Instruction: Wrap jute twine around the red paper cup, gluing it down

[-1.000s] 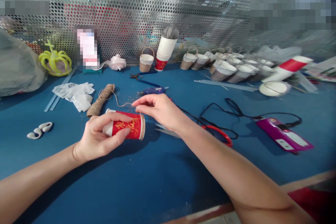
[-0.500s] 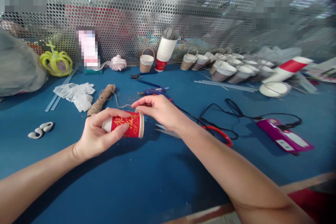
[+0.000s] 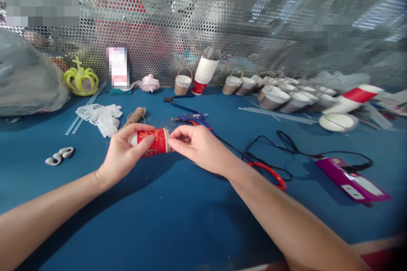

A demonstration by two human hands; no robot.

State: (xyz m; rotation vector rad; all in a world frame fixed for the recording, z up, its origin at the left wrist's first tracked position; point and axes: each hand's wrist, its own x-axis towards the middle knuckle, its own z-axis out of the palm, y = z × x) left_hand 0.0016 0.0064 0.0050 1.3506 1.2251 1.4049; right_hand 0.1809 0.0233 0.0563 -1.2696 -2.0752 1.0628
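A red paper cup (image 3: 163, 141) with gold characters lies sideways in my left hand (image 3: 119, 154), its thumb and fingers wrapped round the body. The cup's rim faces right and has a band of pale twine round it. At that rim my right hand (image 3: 203, 148) is closed in a pinch on the twine, whose strand is mostly hidden by the fingertips. Just behind my left hand lies a bundle of brown twine (image 3: 136, 116), partly covered by the fingers. A blue glue gun (image 3: 190, 118) rests behind my right hand.
Red-handled scissors (image 3: 270, 173) and a black cable lie beside my right forearm, near a purple power strip (image 3: 352, 180). Pliers (image 3: 181, 103), stacked cups (image 3: 206, 70) and several small baskets (image 3: 276, 95) stand or lie toward the mesh panel (image 3: 152, 29). White lace (image 3: 101, 117) lies left.
My right hand has moved from above the cup's rim down against its right side. The cup has turned slightly in my left hand. The camera view has shifted a little.
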